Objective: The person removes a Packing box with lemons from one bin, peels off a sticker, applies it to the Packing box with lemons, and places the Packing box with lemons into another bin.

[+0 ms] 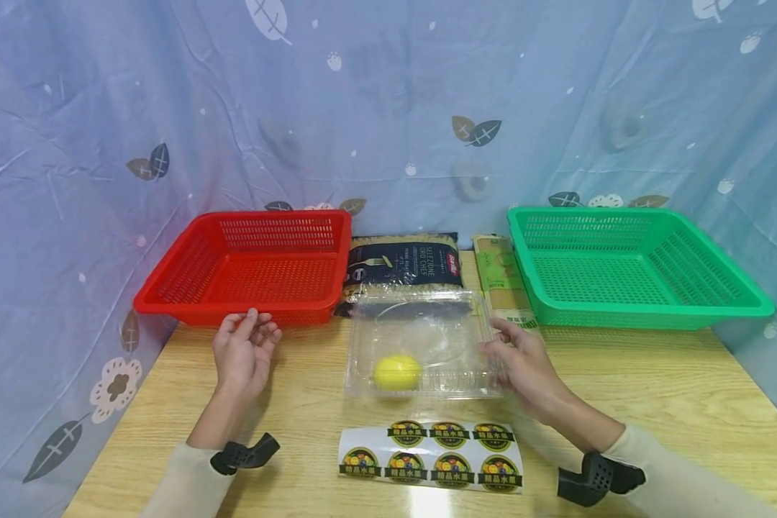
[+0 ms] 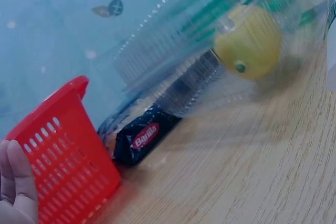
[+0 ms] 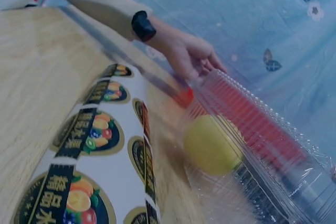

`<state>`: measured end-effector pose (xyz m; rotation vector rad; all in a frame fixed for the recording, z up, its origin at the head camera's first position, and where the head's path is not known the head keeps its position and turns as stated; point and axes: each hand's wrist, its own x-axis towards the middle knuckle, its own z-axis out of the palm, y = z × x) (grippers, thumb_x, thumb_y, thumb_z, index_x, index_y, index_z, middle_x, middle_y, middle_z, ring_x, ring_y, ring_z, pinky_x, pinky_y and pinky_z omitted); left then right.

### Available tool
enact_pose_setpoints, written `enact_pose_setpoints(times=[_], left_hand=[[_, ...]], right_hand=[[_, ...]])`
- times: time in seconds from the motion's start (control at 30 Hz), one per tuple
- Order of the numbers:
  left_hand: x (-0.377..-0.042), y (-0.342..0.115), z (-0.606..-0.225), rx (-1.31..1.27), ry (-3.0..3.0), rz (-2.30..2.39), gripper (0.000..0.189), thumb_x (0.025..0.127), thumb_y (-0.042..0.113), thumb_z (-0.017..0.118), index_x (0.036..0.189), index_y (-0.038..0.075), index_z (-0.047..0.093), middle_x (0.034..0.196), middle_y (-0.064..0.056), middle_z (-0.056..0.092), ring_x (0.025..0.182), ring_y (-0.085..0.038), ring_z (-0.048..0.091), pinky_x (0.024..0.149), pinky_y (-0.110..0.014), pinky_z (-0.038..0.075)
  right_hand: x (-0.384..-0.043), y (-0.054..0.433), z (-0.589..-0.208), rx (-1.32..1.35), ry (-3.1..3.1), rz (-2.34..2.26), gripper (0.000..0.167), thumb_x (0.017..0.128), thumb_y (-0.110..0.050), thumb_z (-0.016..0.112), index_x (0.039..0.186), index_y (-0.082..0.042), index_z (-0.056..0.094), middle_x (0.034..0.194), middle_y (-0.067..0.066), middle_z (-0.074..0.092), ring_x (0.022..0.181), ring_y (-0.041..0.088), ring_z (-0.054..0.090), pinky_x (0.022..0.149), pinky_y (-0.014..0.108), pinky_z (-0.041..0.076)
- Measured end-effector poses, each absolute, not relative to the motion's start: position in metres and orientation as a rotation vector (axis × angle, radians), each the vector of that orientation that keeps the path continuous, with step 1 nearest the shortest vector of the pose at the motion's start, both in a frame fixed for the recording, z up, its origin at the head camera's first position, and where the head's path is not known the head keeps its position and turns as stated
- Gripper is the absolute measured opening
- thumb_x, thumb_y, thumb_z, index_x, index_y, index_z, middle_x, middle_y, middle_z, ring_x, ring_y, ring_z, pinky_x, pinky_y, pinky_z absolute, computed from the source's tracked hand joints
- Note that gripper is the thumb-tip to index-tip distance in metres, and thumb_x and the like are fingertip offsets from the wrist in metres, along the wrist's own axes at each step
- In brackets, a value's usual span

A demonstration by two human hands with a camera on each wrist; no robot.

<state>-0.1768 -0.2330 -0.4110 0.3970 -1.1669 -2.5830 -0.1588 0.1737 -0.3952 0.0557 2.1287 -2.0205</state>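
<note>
A clear plastic box is in the middle of the head view, with a yellow lemon inside near its front left. At the box's right side, my right hand pinches the edge between thumb and fingers. My left hand, fingers loosely curled, holds nothing and is close in front of the red basket. The lemon also shows through the ribbed plastic in the left wrist view. In front of the box lies a white sheet of round fruit stickers.
A dark bag of pasta lies behind the box, partly overlapped by it. To its right is a long green-and-tan packet, beside a green basket. Blue patterned cloth hangs along the back of the wooden table.
</note>
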Motion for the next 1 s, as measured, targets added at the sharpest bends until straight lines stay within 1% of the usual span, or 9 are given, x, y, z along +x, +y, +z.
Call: enact_pose_setpoints(times=[0.2,0.4,0.53,0.67,0.8,0.9,1.0], left_hand=[[-0.176,-0.232,-0.412,0.414,-1.138,-2.599,0.014,0.101,0.013,0.061,0.099,0.008,0.048,0.089,-0.007,0.065,0.076,-0.018,0.062,0.07,-0.027,0.058],[-0.176,-0.231,-0.411,0.42,-1.14,-2.595,0.014,0.101,0.013,0.061,0.102,0.009,0.047,0.091,-0.007,0.064,0.077,-0.017,0.062,0.072,-0.026,0.058],[-0.175,-0.228,-0.412,0.408,-1.112,-2.606,0.014,0.101,0.011,0.061,0.105,0.009,0.048,0.089,-0.008,0.064,0.076,-0.018,0.062,0.07,-0.027,0.057],[-0.17,-0.223,-0.413,0.414,-1.096,-2.614,0.014,0.101,0.009,0.06,0.109,0.01,0.049,0.085,-0.008,0.064,0.072,-0.018,0.061,0.067,-0.026,0.057],[-0.164,-0.218,-0.413,0.428,-1.139,-2.623,0.016,0.102,0.007,0.059,0.113,0.011,0.049,0.085,-0.006,0.064,0.072,-0.017,0.06,0.068,-0.026,0.056],[-0.158,-0.214,-0.412,0.365,-1.205,-2.63,0.014,0.101,0.002,0.057,0.11,0.01,0.05,0.083,-0.006,0.064,0.071,-0.017,0.061,0.067,-0.026,0.055],[-0.15,-0.208,-0.406,0.201,-1.367,-2.602,0.012,0.1,-0.003,0.055,0.101,0.009,0.052,0.079,-0.006,0.064,0.069,-0.017,0.062,0.064,-0.026,0.056]], right_hand=[[-0.159,0.179,-0.404,0.091,2.12,-1.994,0.072,0.1,-0.012,0.057,0.159,0.002,0.019,0.109,0.007,0.036,0.062,0.006,0.035,0.053,0.022,0.045],[-0.16,0.183,-0.409,0.11,2.103,-1.992,0.071,0.101,-0.017,0.058,0.159,0.0,0.021,0.106,0.005,0.038,0.075,0.011,0.038,0.056,0.025,0.042],[-0.16,0.184,-0.409,0.098,2.088,-1.996,0.071,0.101,-0.018,0.059,0.159,-0.001,0.021,0.108,0.006,0.038,0.082,0.012,0.041,0.059,0.026,0.043],[-0.158,0.188,-0.409,0.085,2.124,-1.966,0.073,0.102,-0.022,0.061,0.159,-0.001,0.022,0.111,0.006,0.036,0.075,0.01,0.04,0.058,0.025,0.044],[-0.156,0.192,-0.407,0.081,2.216,-1.882,0.075,0.102,-0.026,0.062,0.16,-0.003,0.02,0.115,0.009,0.037,0.072,0.01,0.041,0.056,0.026,0.047],[-0.156,0.193,-0.403,0.057,2.305,-1.786,0.076,0.104,-0.031,0.058,0.161,-0.005,0.016,0.121,0.015,0.041,0.078,0.014,0.045,0.056,0.03,0.051],[-0.157,0.193,-0.396,0.009,2.413,-1.67,0.075,0.106,-0.038,0.052,0.162,-0.008,0.012,0.13,0.018,0.042,0.088,0.022,0.05,0.06,0.035,0.051]])
